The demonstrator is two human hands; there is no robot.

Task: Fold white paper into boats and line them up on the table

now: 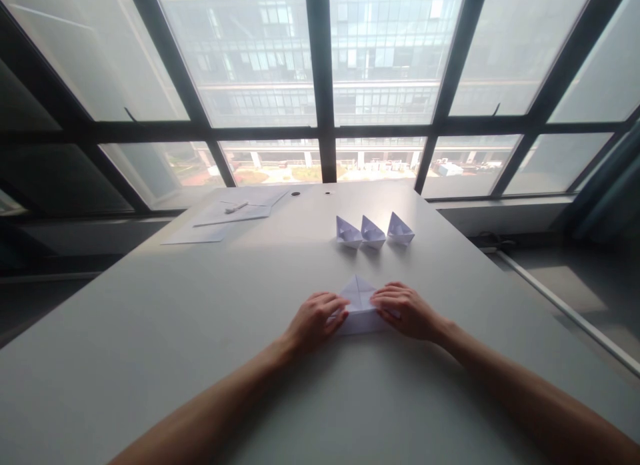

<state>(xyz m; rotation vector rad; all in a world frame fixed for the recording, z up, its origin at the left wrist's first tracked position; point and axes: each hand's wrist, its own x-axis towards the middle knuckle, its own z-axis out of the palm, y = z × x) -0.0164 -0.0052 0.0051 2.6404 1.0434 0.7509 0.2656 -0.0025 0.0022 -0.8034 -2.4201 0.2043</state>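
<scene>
A white sheet of paper (359, 321), folded to a peak at the far side with a flat band along the near edge, lies on the table in front of me. My left hand (320, 315) grips its left side, thumb and fingers closed on the edge of the band. On the opposite side my right hand (405, 309) holds the paper the same way. Both hands partly hide the paper's ends. Beyond it stand three folded paper boats: the left boat (349, 234), the middle boat (373, 234) and the right boat (401, 230).
Loose white paper sheets (200, 233) lie at the table's far left, with a small white object (237, 207) on top. Near the far edge of the white table (150, 331) is a dark round hole (295, 193). Large windows (260, 51) rise behind it.
</scene>
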